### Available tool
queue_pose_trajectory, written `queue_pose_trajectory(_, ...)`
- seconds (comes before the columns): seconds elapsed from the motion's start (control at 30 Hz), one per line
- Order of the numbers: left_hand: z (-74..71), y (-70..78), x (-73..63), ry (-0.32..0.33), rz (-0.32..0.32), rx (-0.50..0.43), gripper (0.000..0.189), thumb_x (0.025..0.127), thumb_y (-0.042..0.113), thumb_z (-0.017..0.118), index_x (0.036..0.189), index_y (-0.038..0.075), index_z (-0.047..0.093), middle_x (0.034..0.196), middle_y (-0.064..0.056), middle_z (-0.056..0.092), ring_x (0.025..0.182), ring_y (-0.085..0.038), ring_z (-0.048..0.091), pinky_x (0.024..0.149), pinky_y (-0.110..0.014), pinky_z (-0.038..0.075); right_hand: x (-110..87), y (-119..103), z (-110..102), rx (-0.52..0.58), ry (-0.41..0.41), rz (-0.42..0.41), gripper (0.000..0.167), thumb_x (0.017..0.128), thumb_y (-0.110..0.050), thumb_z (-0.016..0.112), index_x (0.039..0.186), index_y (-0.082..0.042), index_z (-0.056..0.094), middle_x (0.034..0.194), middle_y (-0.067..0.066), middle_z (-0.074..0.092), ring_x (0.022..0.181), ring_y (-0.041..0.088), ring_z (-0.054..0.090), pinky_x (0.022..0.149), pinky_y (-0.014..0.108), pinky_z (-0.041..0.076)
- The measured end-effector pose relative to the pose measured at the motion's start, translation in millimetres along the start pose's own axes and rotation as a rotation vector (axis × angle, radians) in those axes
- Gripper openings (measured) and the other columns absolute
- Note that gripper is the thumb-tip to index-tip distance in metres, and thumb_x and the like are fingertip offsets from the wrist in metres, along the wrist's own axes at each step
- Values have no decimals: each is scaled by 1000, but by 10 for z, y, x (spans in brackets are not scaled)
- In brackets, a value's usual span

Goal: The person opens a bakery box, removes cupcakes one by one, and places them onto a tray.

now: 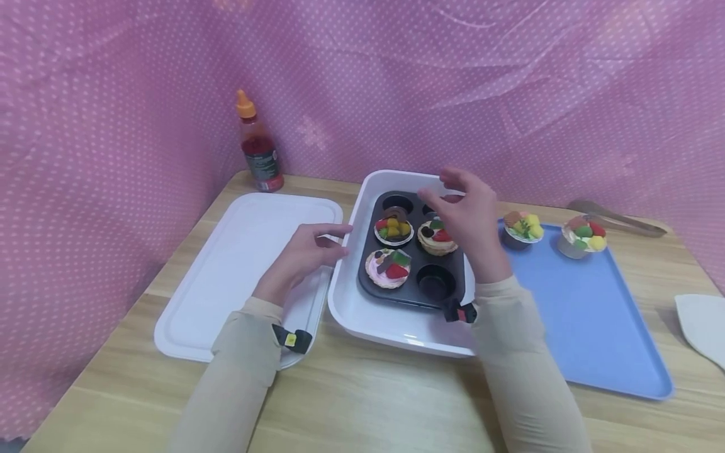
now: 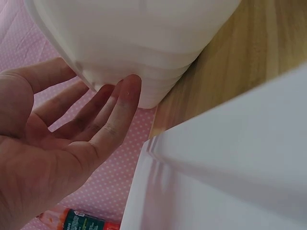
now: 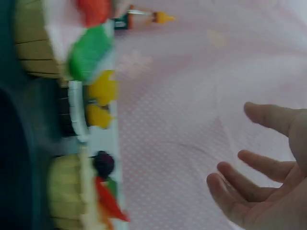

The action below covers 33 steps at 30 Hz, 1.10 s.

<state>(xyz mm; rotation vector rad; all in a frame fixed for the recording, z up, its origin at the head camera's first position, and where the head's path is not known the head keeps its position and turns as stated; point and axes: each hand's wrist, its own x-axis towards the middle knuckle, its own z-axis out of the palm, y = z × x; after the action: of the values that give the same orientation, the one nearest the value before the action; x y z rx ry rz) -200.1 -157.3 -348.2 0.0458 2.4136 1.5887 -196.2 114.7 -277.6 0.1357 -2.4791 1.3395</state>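
A dark muffin tin (image 1: 408, 296) sits inside a white plastic bin (image 1: 368, 330). In its cups are a pink-topped toy tart (image 1: 387, 268), a yellow-fruit tart (image 1: 393, 231) and a strawberry-topped tart (image 1: 437, 237); the near right cup holds nothing. My left hand (image 1: 306, 255) is at the bin's left side. In the left wrist view its fingertips (image 2: 129, 91) lie right at the bin's outer wall. Over the tin's far right part, my right hand (image 1: 467, 207) is raised with loosely bent fingers and nothing between them, hiding some of the tin behind it.
Left of the bin lies a white tray (image 1: 226, 270). To the right, a blue tray (image 1: 595, 327) carries two fruit-topped toy cupcakes (image 1: 522, 229). Tongs (image 1: 623, 220) lie behind it, and a white utensil (image 1: 702, 324) is at the right edge. A sauce bottle (image 1: 260, 154) stands back left.
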Motion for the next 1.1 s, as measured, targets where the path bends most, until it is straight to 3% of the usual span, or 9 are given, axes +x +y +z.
queue_pose_trajectory(0.17, 17, 2, -1, -8, 13, -17, 48, 90, 8, 73, 135, 19, 65, 126, -11, 68, 103, -22, 68, 89, -34, 60, 28, 102, 90, -1, -40, -19, 55, 89, -28, 78, 136, -5, 61, 137, 15, 63, 124, 31, 63, 101, 43, 54)
queue_pose_trajectory(0.43, 29, 12, -9, -5, -16, 20, 46, 90, 14, 75, 134, 25, 67, 123, -7, 69, 103, -21, 70, 94, -38, 57, 35, 212, 283, -12, -151, 56, 63, 89, -37, 77, 143, -12, 56, 144, 14, 58, 126, 32, 63, 102, 45, 53)
queue_pose_trajectory(0.67, -27, -5, -9, 11, 18, 19, 48, 88, 9, 75, 134, 21, 67, 127, -8, 69, 103, -22, 69, 88, -33, 59, 80, 278, 556, -68, -220, 19, 69, 87, -33, 80, 145, -10, 52, 145, 15, 55, 129, 35, 60, 106, 48, 51)
queue_pose_trajectory(0.87, -34, 3, -9, 13, 6, 26, 48, 89, 9, 75, 134, 22, 67, 126, -9, 69, 104, -22, 69, 89, -34, 58, 88, 338, 626, -171, -268, -10, 71, 86, -36, 80, 146, -11, 51, 144, 14, 56, 123, 32, 60, 107, 50, 48)
queue_pose_trajectory(0.97, -31, 3, -8, 9, 5, 26, 48, 89, 9, 75, 134, 22, 67, 125, -9, 70, 104, -23, 69, 91, -35, 58, 98, 371, 644, -188, -288, -50, 70, 86, -36, 81, 145, -8, 53, 141, 16, 58, 119, 31, 61, 106, 48, 49)
queue_pose_trajectory(1.1, -18, 9, -6, 4, 3, 27, 47, 89, 10, 74, 134, 22, 67, 126, -9, 69, 104, -23, 69, 92, -36, 57, 98, 405, 649, -183, -316, -54, 72, 85, -35, 82, 145, -7, 52, 142, 15, 58, 126, 31, 61, 109, 47, 48)
